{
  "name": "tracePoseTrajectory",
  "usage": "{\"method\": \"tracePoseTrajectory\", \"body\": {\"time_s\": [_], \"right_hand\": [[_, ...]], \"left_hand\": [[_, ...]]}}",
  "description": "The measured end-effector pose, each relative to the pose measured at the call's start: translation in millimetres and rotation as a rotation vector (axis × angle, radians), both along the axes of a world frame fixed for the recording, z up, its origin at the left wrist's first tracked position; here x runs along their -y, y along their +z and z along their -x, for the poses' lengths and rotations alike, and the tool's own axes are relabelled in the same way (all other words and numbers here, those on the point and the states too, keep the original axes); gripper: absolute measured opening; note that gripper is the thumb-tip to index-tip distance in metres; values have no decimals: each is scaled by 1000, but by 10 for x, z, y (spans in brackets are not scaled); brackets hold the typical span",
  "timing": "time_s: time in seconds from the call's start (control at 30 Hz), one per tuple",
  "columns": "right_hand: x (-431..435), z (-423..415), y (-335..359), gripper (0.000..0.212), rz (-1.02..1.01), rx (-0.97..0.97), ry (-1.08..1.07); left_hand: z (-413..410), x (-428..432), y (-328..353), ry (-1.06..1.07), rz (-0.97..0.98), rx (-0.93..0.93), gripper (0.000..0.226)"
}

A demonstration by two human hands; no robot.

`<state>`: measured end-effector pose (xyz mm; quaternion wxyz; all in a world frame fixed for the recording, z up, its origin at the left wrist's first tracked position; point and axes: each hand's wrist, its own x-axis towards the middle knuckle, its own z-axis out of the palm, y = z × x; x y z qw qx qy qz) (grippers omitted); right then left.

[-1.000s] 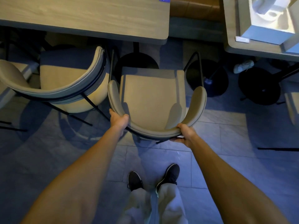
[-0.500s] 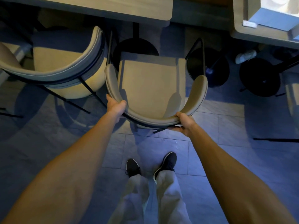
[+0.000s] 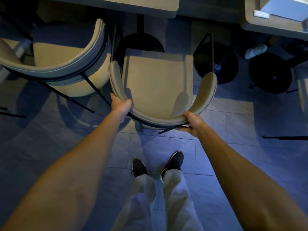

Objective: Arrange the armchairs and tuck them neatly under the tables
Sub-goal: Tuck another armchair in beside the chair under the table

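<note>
Before the bench (image 3: 106, 4), both hands grip the back of an armchair (image 3: 158, 84).

Left hand (image 3: 120, 105) clasps the curved backrest at its left bend, thumb over the top edge; right hand (image 3: 191, 121) clasps the right bend, fingers curled under the rim. The armchair stands on the tiled floor (image 3: 233, 124), its seat front near the bench edge and over the round black base (image 3: 140, 44), not yet fully under. A second armchair (image 3: 66, 64) sits just beside it on the left, partly beneath the bench. Black shoes (image 3: 173, 161) stand behind the chair.
</note>
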<state>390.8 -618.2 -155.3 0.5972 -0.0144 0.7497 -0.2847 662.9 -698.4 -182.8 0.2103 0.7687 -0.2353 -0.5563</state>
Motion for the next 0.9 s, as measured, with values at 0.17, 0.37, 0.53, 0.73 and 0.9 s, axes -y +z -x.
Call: {"method": "tracePoseTrajectory", "body": {"time_s": [0.17, 0.37, 0.53, 0.73, 0.9], "right_hand": [[-4, 12, -40, 25, 4, -5, -5], [-3, 11, -43, 27, -4, -13, -3], [-39, -23, -40, 25, -1, -9, -12], [-32, -43, -18, 32, -23, -14, -14], [-2, -20, -20, 31, -32, -28, -30]], "left_hand": [[17, -1, -15, -9, -13, 21, 83], [22, 9, -43, 15, 10, 29, 85], [6, -17, -36, 28, 6, -4, 89], [-17, -8, -62, 38, 15, -31, 93], [17, -13, -71, 32, 42, -36, 94]]}}
